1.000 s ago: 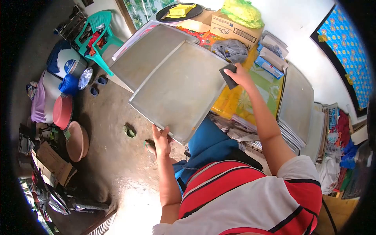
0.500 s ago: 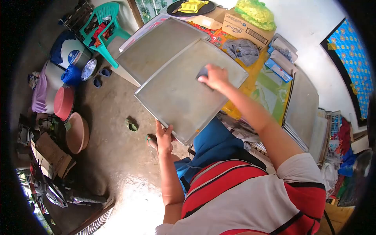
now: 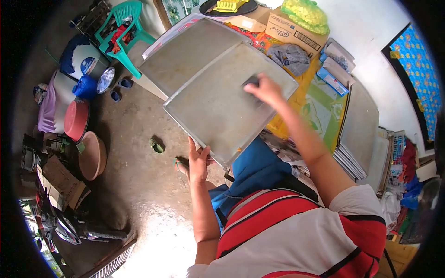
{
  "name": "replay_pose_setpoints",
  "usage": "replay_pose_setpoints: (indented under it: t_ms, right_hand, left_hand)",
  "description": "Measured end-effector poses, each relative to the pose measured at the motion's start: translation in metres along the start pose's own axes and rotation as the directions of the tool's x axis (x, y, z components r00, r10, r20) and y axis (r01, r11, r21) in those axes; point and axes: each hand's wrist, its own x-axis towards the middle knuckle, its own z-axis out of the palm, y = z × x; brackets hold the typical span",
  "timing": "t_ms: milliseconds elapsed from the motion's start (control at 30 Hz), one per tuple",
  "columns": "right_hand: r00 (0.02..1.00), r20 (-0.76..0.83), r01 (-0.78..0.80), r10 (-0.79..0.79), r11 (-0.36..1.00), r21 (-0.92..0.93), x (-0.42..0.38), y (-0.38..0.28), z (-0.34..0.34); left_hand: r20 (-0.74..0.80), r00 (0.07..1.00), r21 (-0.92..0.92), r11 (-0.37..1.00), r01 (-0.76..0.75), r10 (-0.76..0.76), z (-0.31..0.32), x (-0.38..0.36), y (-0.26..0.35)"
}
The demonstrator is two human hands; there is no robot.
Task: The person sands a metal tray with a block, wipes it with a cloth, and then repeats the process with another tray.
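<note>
A flat grey metal tray (image 3: pixel 222 102) with a thin raised rim lies tilted above my lap. My left hand (image 3: pixel 199 162) grips its near left edge, thumb over the rim and fingers partly hidden. On the tray's right part, my right hand (image 3: pixel 267 90) holds a small dark pad (image 3: pixel 251 82) against the surface; this hand is slightly blurred. Another grey tray (image 3: pixel 190 55) lies beyond, its near part overlapped by the first one. A small orange speck shows near the closest corner of the front tray.
Stacked trays (image 3: pixel 357 129) stand at the right. Behind are a cardboard box (image 3: pixel 294 30), a grey cloth (image 3: pixel 289 58) and a yellow-green bag (image 3: pixel 304 16). A green chair (image 3: pixel 121 53), basins (image 3: pixel 92 156) and a green shoe (image 3: pixel 157 146) are on the left.
My right hand and the dark pad have moved a little to the right on the tray. The front tray and my left hand appear shifted slightly rightward.
</note>
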Motion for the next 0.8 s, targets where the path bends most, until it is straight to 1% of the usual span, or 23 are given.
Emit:
replay_pose_setpoints:
  t_ms: [33, 67, 100, 167, 200, 267, 300, 400, 433, 500, 600, 700, 800]
  right_hand:
    - [0.994, -0.080, -0.070, 0.075, 0.996, 0.060, 0.015, 0.030, -0.021]
    - [0.971, -0.207, -0.110, 0.117, 0.993, 0.047, 0.033, 0.070, -0.036]
    - [0.930, -0.332, -0.152, 0.155, 0.988, 0.037, 0.047, 0.109, -0.045]
    - [0.921, -0.367, -0.198, 0.129, 0.967, -0.158, 0.059, 0.166, -0.057]
    - [0.917, -0.383, -0.223, 0.115, 0.942, -0.250, 0.055, 0.170, -0.066]
    - [0.934, -0.317, -0.255, 0.166, 0.931, -0.262, 0.050, 0.171, -0.069]
    - [0.941, -0.280, -0.267, 0.190, 0.926, -0.268, 0.045, 0.162, -0.071]
    - [0.957, -0.261, -0.219, 0.125, 0.902, -0.373, 0.035, 0.140, -0.071]
    - [0.961, -0.236, -0.213, 0.144, 0.930, -0.300, 0.039, 0.147, -0.071]
    - [0.969, -0.178, -0.198, 0.170, 0.968, -0.152, 0.053, 0.165, -0.068]
    - [0.973, -0.183, -0.151, 0.138, 0.987, -0.054, 0.069, 0.183, -0.056]
    - [0.978, -0.127, -0.168, 0.165, 0.986, -0.014, 0.065, 0.173, -0.041]
    - [0.987, -0.138, -0.101, 0.078, 0.981, -0.165, 0.020, 0.097, -0.044]
  left_hand:
    - [0.037, 0.999, -0.021, 1.000, 0.005, -0.004, -0.003, -0.003, 0.000]
    - [0.076, 0.997, -0.042, 0.999, 0.010, -0.007, -0.005, -0.005, -0.001]
    - [0.084, 0.996, -0.026, 0.999, 0.035, -0.032, -0.006, -0.009, -0.004]
    - [0.104, 0.991, 0.009, 0.997, 0.081, -0.081, -0.005, -0.016, -0.010]
    - [0.096, 0.993, -0.004, 0.997, 0.076, -0.075, -0.004, -0.017, -0.012]
    - [0.071, 0.995, -0.027, 0.997, 0.067, -0.065, -0.004, -0.018, -0.016]
    - [0.052, 0.997, -0.026, 0.998, 0.057, -0.055, -0.003, -0.018, -0.017]
    - [0.082, 0.997, 0.047, 0.999, -0.008, 0.004, -0.015, -0.012, -0.015]
    - [0.047, 0.999, 0.024, 1.000, 0.006, -0.007, -0.013, -0.013, -0.013]
    - [0.038, 0.999, 0.013, 1.000, 0.029, -0.029, -0.007, -0.015, -0.011]
    - [0.045, 0.999, 0.006, 1.000, 0.021, -0.021, -0.007, -0.011, -0.015]
    - [0.057, 0.998, 0.035, 0.999, 0.025, -0.027, -0.010, -0.010, -0.019]
    - [0.057, 0.998, 0.045, 0.999, 0.030, -0.033, -0.013, -0.010, -0.019]
